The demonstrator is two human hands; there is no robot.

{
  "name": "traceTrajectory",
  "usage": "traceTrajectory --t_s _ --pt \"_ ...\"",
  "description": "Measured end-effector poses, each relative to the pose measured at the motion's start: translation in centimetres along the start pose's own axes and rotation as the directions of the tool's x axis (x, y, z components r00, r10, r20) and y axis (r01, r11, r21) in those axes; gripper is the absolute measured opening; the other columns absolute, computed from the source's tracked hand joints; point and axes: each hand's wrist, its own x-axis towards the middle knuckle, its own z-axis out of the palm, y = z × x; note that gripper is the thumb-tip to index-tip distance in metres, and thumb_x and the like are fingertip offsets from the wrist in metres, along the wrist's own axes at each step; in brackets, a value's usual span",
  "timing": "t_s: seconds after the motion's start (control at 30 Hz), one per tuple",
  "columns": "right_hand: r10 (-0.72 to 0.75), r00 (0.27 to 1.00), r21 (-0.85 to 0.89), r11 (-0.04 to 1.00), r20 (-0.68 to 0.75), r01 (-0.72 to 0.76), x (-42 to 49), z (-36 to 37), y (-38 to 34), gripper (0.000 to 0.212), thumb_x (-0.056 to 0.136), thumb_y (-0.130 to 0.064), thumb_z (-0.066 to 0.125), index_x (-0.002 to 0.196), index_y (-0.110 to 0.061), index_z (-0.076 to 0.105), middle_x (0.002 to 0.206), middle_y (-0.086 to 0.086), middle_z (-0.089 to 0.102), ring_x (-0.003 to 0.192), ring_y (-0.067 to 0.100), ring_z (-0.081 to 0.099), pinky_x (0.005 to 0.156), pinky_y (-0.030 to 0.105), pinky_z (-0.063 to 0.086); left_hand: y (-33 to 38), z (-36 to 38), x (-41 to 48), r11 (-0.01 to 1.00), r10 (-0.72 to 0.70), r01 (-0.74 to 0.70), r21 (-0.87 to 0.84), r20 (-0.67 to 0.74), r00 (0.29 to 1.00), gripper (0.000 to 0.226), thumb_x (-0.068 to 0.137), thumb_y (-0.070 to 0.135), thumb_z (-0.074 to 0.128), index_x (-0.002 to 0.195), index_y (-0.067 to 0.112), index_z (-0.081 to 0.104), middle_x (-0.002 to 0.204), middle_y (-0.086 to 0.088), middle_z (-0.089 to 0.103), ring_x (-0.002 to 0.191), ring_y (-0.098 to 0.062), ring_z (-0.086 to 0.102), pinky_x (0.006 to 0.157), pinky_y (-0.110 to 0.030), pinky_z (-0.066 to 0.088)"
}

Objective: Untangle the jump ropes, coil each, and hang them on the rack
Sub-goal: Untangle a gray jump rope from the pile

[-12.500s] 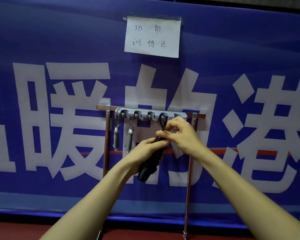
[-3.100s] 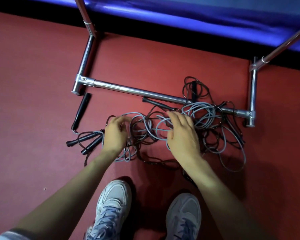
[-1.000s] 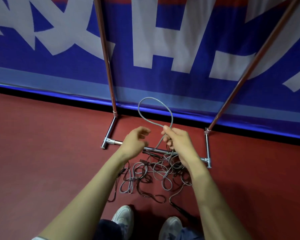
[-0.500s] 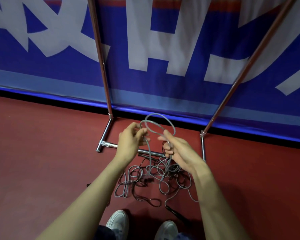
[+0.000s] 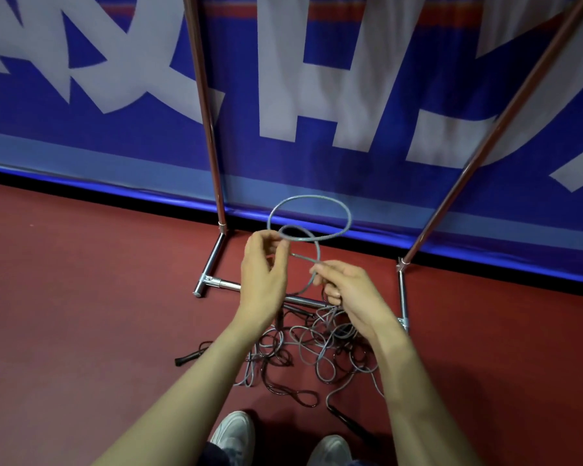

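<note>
grey rope [image 5: 308, 196]: loop is held at 12 o'clock of the hands
left hand [image 5: 265, 274]: nearer, loop is pinched
right hand [image 5: 349, 292]: strand from tangle [image 5: 318, 356] at 6 o'clock is pinched

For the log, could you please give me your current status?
Left hand and right hand pinch grey rope, loops raised. Rest lies tangled with black rope by rack base.

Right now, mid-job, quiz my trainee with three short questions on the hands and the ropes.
1. True or false: the left hand and the right hand both pinch the raised rope loop.
2. What colour is that loop?
3. The tangled pile lies: A) hung on hooks, B) on the floor at the rack's base bar, C) in a box.
Key: 1 true; 2 grey; 3 B.
</note>
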Motion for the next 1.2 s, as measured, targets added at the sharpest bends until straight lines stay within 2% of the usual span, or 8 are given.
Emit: traceTrajectory --t_s 0.13,0.23,0.4,0.73,0.8,0.9,1.03,1.2 --pt "-0.043 0.996 0.195 0.979 -0.077 0.058 0.0 -0.3 -1.4 0.017 0.097 -0.012 0.052 0.086 -0.006 0.064 0.064 -0.005 0.059 0.043 0.001 0.031 0.042 0.014 0.020 -0.3 0.1 -0.9 0.999 0.003 -0.010 0.036 0.196 0.981 0.008 0.083 0.022 0.056 0.090 0.025 0.053 0.089 0.006 0.058 0.080 -0.007 0.053 0.076 -0.018 0.044" --pt "-0.030 0.998 0.335 0.941 -0.058 0.048 -0.3 -0.7 -2.8 0.017 0.097 -0.013 0.051 0.089 -0.005 0.064 0.064 -0.005 0.058 0.044 0.001 0.032 0.040 0.013 0.021 -1.8 -0.2 -1.1 0.961 -0.019 -0.100 0.257 0.424 0.905 0.033 0.078 0.009 0.067 0.107 0.017 0.052 0.108 0.003 0.054 0.100 -0.008 0.050 0.088 -0.005 0.033" --pt "-0.032 0.999 0.399 0.916 -0.036 0.044 -0.5 -0.7 -3.8 0.018 0.097 -0.016 0.052 0.091 -0.005 0.065 0.064 -0.004 0.053 0.046 0.003 0.031 0.043 0.015 0.021 -1.8 0.7 -1.3 0.964 -0.140 0.016 0.265 0.456 0.879 0.006 0.098 0.012 0.052 0.092 0.012 0.050 0.090 -0.004 0.063 0.082 -0.015 0.053 0.078 -0.029 0.041" --pt "-0.110 0.983 0.228 0.963 -0.148 0.142 0.1 -0.2 -3.2 0.021 0.100 -0.014 0.048 0.091 -0.008 0.067 0.063 -0.004 0.032 0.051 0.004 0.028 0.047 0.017 0.024 -1.0 0.8 -2.3 0.963 -0.206 0.003 0.270 0.727 0.655 0.029 0.082 0.011 0.071 0.107 0.023 0.064 0.063 0.009 0.049 0.060 -0.010 0.042 0.063 -0.021 0.038" --pt "-0.110 0.985 0.302 0.942 -0.133 0.146 0.0 0.0 -3.4 0.021 0.100 -0.012 0.048 0.091 -0.007 0.066 0.064 -0.003 0.038 0.053 0.006 0.031 0.048 0.017 0.028 -0.7 1.0 -2.4 0.958 -0.182 -0.035 0.286 0.695 0.695 0.009 0.089 0.022 0.070 0.085 0.030 0.065 0.061 0.004 0.050 0.058 -0.008 0.042 0.060 -0.023 0.037" --pt "-0.075 0.986 0.357 0.926 -0.146 0.123 -0.2 -0.2 -3.7 0.019 0.100 -0.015 0.047 0.098 -0.010 0.065 0.075 -0.001 0.059 0.066 0.008 0.052 0.064 0.021 0.043 -0.1 1.2 -2.2 0.960 -0.109 -0.056 0.273 0.554 0.825 0.029 0.096 0.026 0.058 0.068 0.024 0.061 0.062 0.003 0.062 0.062 -0.007 0.050 0.068 -0.027 0.042" --pt "-0.023 0.990 -0.143 0.990 -0.138 0.003 0.1 -1.0 -1.4 0.027 0.100 -0.015 0.042 0.098 -0.022 0.068 0.108 -0.001 0.067 0.107 0.016 0.060 0.093 0.030 0.042 1.7 1.1 -1.7 0.993 -0.096 0.061 0.100 0.393 0.915 0.030 0.099 0.023 0.053 0.073 0.014 0.064 0.047 0.017 0.052 0.043 0.003 0.038 0.051 -0.018 0.030" --pt "0.114 0.992 -0.406 0.906 -0.046 -0.122 0.4 -0.7 0.8 0.042 0.097 -0.013 0.038 0.071 -0.021 0.069 0.092 -0.002 0.069 0.089 0.011 0.058 0.076 0.021 0.040 2.8 0.0 -1.2 0.991 -0.115 0.126 -0.043 0.191 0.975 0.027 0.098 0.022 0.054 0.074 0.016 0.064 0.058 0.004 0.056 0.044 -0.008 0.028 0.046 -0.023 0.024"
